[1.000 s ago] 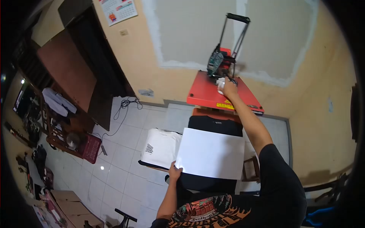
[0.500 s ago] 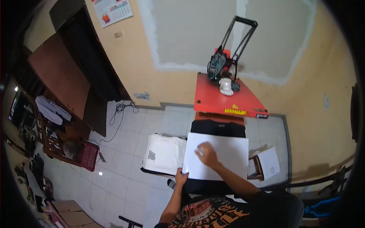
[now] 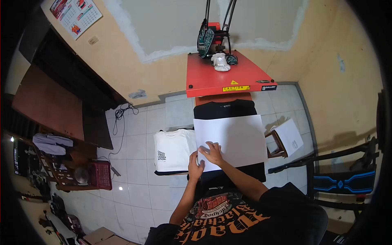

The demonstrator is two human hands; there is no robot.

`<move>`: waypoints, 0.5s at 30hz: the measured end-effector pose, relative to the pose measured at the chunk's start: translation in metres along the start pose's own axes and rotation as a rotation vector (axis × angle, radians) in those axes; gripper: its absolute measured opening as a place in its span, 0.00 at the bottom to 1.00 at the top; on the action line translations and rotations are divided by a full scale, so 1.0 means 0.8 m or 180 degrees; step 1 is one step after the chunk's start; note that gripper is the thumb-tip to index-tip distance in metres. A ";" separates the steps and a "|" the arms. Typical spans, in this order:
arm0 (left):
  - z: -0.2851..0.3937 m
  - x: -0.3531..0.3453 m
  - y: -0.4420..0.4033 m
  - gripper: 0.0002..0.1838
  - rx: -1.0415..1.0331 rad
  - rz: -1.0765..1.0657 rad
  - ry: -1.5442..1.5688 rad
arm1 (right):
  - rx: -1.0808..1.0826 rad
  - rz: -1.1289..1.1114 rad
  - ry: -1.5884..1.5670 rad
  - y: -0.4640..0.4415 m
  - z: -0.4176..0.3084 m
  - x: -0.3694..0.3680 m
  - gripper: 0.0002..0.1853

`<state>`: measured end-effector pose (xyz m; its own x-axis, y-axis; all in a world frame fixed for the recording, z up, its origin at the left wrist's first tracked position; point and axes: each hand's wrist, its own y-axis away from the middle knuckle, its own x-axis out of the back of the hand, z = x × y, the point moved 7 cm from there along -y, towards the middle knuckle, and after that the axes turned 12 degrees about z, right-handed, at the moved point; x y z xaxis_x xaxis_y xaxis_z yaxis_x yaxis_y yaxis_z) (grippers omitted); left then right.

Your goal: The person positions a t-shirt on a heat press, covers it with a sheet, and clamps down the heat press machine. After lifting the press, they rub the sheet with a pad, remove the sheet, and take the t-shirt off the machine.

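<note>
A large white sheet (image 3: 239,141) lies over a black shirt (image 3: 223,108) below the raised red heat press (image 3: 232,75). The left edge of the sheet is gripped by my left hand (image 3: 195,166), its fingers together near the lower left corner. Close beside it, my right hand (image 3: 212,154) rests on the sheet with fingers spread. Left of the sheet lies a folded white shirt (image 3: 174,147) with dark lettering, on a dark layer.
A white bundle (image 3: 221,62) sits on top of the press. At the right are a small stool (image 3: 276,146), a white printed sheet (image 3: 289,136) and a black and blue chair (image 3: 344,182). A cable (image 3: 119,116) and a red crate (image 3: 101,175) are at the left.
My right hand has come down from the white bundle on the press to the sheet and now lies flat beside my left hand. The camera view has shifted.
</note>
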<state>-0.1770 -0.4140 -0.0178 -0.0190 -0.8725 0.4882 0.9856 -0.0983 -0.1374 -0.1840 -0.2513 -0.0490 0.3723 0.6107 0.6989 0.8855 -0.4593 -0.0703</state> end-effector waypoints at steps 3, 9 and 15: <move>0.055 -0.016 0.005 0.34 -0.0556 -0.0115 -0.0237 | -0.0080 0.0091 -0.0381 -0.006 0.006 0.015 0.36; 0.065 -0.059 0.016 0.35 -0.0503 -0.0733 0.0277 | -0.1076 -0.0284 -0.1859 -0.017 0.079 0.028 0.19; -0.004 -0.077 0.045 0.30 -0.0256 -0.0298 -0.0328 | -0.1138 -0.0286 -0.2051 -0.023 0.109 0.076 0.21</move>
<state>-0.1413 -0.3655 -0.0557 -0.0888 -0.8044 0.5874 0.9637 -0.2186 -0.1536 -0.1532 -0.1493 -0.0671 0.4894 0.8627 0.1269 0.8166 -0.5045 0.2805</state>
